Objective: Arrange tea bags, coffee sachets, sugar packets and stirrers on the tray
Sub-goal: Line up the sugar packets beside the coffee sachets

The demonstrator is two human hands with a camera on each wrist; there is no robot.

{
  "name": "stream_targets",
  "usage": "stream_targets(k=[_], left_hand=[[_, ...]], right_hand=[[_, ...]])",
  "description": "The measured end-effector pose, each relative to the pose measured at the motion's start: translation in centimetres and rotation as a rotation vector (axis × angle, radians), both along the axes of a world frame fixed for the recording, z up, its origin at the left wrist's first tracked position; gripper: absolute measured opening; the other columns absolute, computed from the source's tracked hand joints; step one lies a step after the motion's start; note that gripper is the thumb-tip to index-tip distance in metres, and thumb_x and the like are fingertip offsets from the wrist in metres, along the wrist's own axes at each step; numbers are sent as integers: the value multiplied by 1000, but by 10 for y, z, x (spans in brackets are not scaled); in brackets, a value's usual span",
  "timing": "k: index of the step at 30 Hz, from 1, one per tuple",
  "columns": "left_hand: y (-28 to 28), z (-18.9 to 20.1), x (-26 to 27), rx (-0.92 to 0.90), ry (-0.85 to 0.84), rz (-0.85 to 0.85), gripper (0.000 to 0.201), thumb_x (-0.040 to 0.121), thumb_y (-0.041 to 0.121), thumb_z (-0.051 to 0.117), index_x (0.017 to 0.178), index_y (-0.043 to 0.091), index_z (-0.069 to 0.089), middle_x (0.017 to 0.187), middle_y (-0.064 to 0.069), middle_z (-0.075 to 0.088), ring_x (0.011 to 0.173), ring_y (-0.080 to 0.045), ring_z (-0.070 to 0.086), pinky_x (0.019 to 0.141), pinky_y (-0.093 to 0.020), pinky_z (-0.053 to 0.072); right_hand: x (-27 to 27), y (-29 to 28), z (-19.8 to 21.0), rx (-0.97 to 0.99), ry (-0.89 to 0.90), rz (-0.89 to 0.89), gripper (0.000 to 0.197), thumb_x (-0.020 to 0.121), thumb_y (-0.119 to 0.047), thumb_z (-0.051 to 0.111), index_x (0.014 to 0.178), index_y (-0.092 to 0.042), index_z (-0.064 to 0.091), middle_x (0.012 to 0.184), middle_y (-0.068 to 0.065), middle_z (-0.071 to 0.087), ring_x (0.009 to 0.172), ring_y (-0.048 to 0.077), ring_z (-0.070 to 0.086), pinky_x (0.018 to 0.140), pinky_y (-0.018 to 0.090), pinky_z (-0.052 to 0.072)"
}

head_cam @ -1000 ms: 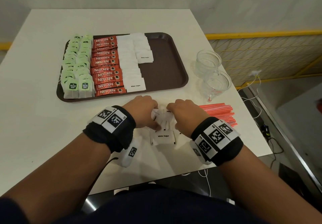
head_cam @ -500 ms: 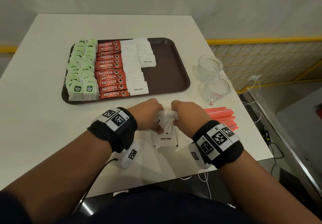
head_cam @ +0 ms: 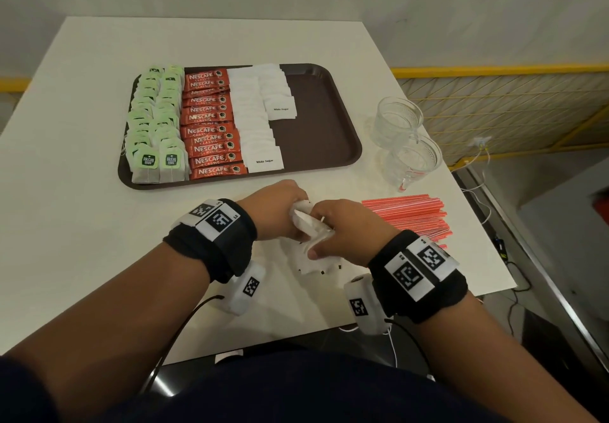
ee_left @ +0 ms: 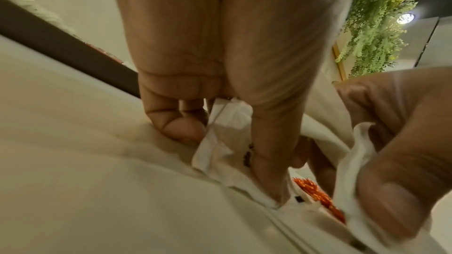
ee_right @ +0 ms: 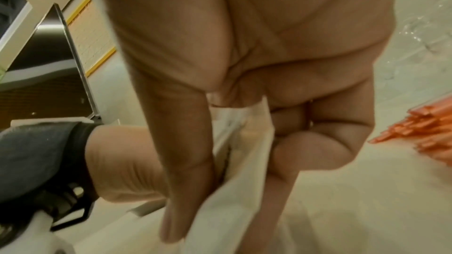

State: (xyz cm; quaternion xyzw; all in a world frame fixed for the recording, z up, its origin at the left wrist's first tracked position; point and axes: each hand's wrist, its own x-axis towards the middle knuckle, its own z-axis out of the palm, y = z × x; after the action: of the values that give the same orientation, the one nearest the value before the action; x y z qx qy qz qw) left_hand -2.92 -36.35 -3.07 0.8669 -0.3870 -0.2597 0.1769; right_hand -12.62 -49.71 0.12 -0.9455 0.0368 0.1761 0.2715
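A brown tray [head_cam: 323, 132] holds two columns of green tea bags [head_cam: 155, 119], a column of red coffee sachets [head_cam: 211, 122] and white sugar packets [head_cam: 260, 119]. In front of the tray my left hand [head_cam: 280, 208] and right hand [head_cam: 342, 231] grip a bunch of white sugar packets [head_cam: 309, 221] between them. The left wrist view shows the left fingers [ee_left: 269, 161] pinching the packets [ee_left: 227, 126]; the right thumb [ee_right: 186, 161] and fingers clamp packets [ee_right: 244, 161] too. More sugar packets [head_cam: 313, 264] lie on the table under the hands. Red stirrers [head_cam: 412, 215] lie to the right.
Two clear glass cups [head_cam: 402, 139] stand right of the tray, just beyond the stirrers. The white table [head_cam: 66, 225] ends close behind my right wrist, with floor and cables beyond. The right half of the tray is bare.
Both hands have drawn together and lifted the bunch of sugar packets off the pile, squaring it between them. The packet that lay face up in front is now partly covered by the right hand.
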Motion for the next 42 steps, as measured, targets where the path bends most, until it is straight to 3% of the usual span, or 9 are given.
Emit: stream_targets(k=[5, 10, 14, 18, 26, 30, 33, 36, 42], left_hand=[[0, -3, -1, -22, -9, -12, 29, 78, 29, 79, 94, 14, 61, 89, 3, 58, 81, -16, 53, 69, -25, 42], [2, -6, 1, -39, 21, 16, 46, 77, 30, 81, 113, 20, 55, 99, 6, 59, 86, -14, 55, 71, -26, 43], [11, -6, 9, -8, -9, 59, 31, 74, 29, 82, 93, 24, 57, 84, 10, 56, 79, -14, 54, 64, -25, 40], [24, -5, 15, -6, 12, 111, 30, 74, 31, 81, 93, 24, 59, 83, 12, 54, 76, -9, 53, 65, -24, 42], [34, -4, 16, -76, 31, 123, 33, 71, 34, 85, 91, 24, 60, 87, 11, 60, 79, -11, 57, 65, -27, 44], [38, -1, 17, -136, 111, 178, 48, 67, 38, 88, 105, 28, 61, 99, 12, 63, 88, -8, 61, 74, -29, 54], [39, 4, 15, -157, 163, 207, 38, 72, 36, 86, 102, 21, 67, 93, 6, 69, 81, -10, 65, 69, -30, 58], [40, 9, 14, -215, 207, 225, 32, 77, 37, 82, 101, 20, 68, 92, 3, 72, 79, -10, 68, 68, -28, 58], [48, 19, 13, -461, 536, 442, 32, 90, 19, 70, 119, 15, 59, 106, -5, 72, 84, -14, 74, 76, -36, 62]], right_hand=[[-2, 2, -9, -41, -25, -3, 47, 71, -26, 81, 114, -21, 61, 92, -7, 59, 82, 13, 53, 62, 19, 37], [-2, 4, -13, -93, -23, -30, 53, 72, -31, 81, 118, -19, 58, 104, 2, 51, 86, 17, 51, 72, 25, 37], [-6, 3, -12, -74, 20, -38, 62, 71, -41, 82, 122, -22, 52, 112, -1, 48, 93, 15, 48, 77, 27, 39], [-9, 2, -9, -104, 73, 25, 73, 66, -34, 86, 129, -24, 49, 119, -1, 45, 105, 18, 49, 89, 31, 46], [-6, 5, -15, -154, 97, 53, 59, 69, -35, 83, 119, -18, 55, 105, -3, 44, 95, 17, 46, 83, 31, 44], [-4, 8, -17, -171, 61, 66, 54, 69, -33, 83, 111, -16, 56, 105, 1, 48, 93, 21, 51, 75, 30, 42], [-3, 10, -17, -136, 49, 84, 41, 70, -25, 82, 98, -19, 52, 94, -2, 54, 88, 20, 53, 66, 27, 36], [0, 10, -17, -98, 42, 83, 39, 72, -22, 80, 100, -20, 53, 91, -5, 55, 84, 17, 53, 66, 26, 36], [7, 1, -2, -15, -33, 21, 41, 71, -30, 82, 98, -11, 58, 93, 1, 62, 84, 20, 56, 69, 31, 42]])
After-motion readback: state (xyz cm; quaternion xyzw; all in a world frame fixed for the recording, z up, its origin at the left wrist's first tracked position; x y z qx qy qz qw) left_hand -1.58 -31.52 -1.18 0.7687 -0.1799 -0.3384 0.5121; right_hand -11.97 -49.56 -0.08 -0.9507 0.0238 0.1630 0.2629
